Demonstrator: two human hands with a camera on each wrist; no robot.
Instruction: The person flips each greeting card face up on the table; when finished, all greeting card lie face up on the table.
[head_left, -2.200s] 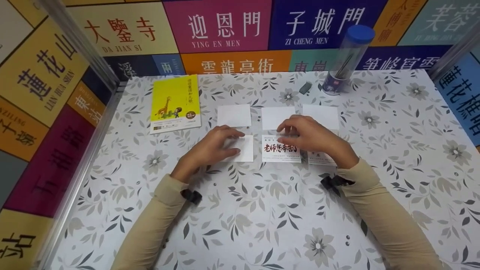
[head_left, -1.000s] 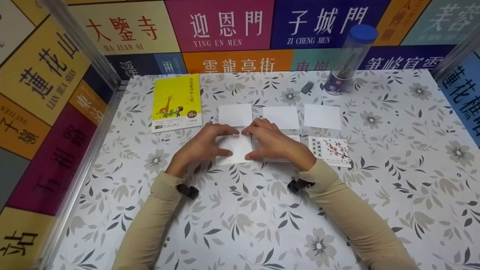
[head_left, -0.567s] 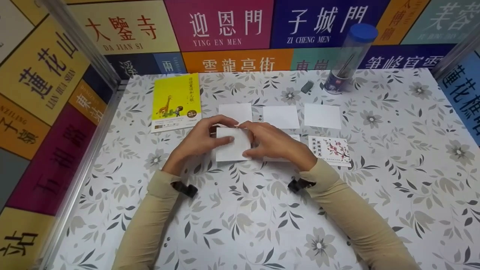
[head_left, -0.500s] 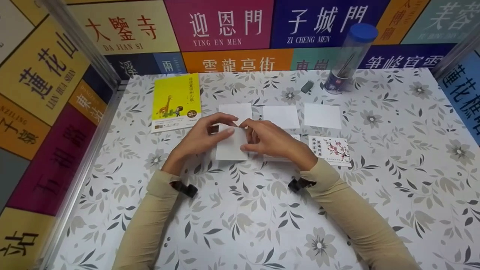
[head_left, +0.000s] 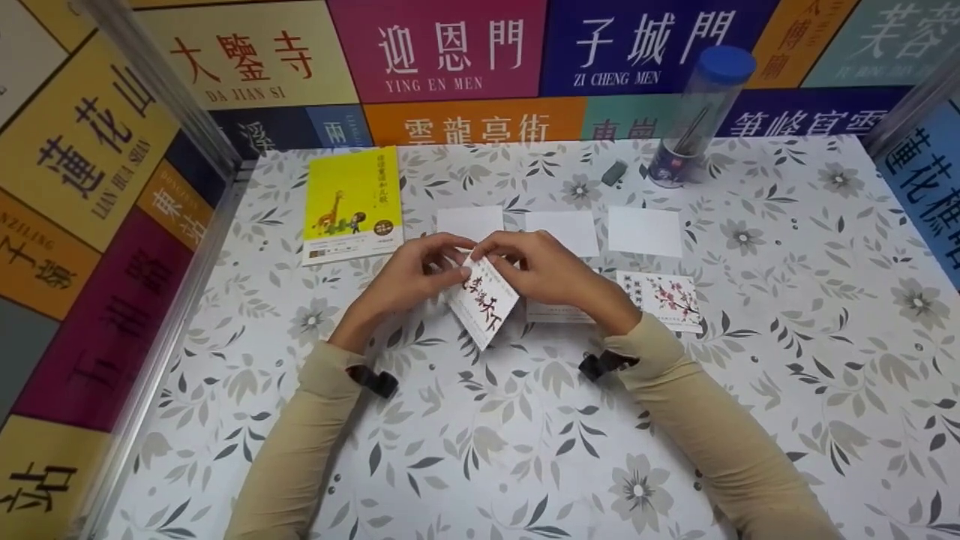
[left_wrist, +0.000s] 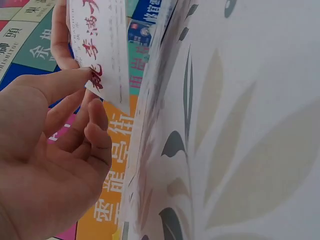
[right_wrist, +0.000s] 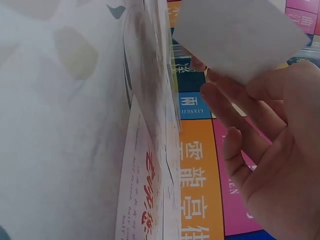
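In the head view a white card (head_left: pixel 486 304) with dark red brush lettering is tilted between my two hands, one corner pointing down at the table. My left hand (head_left: pixel 416 277) pinches its left corner between thumb and forefinger, as the left wrist view also shows. At the upper edge, my right hand (head_left: pixel 551 266) pinches it with thumb and fingers. From the right wrist the card's plain back (right_wrist: pixel 240 35) faces the camera. Partly hidden under my right hand lies another lettered card (head_left: pixel 559 313). Beside it is a card with pink blossoms (head_left: pixel 664 301).
Three blank white cards, left (head_left: pixel 470 218), middle (head_left: pixel 562 232) and right (head_left: pixel 645 232), form the row behind. A yellow book (head_left: pixel 352 202) lies back left. Back right are a dark eraser (head_left: pixel 614 173) and a clear tube with a blue lid (head_left: pixel 701 120). Printed panels border the table (head_left: pixel 495 450).
My right hand has come left from the other lettered cards to join my left hand. The card, blank side up before, has been lifted and turned, so its red lettering now shows.
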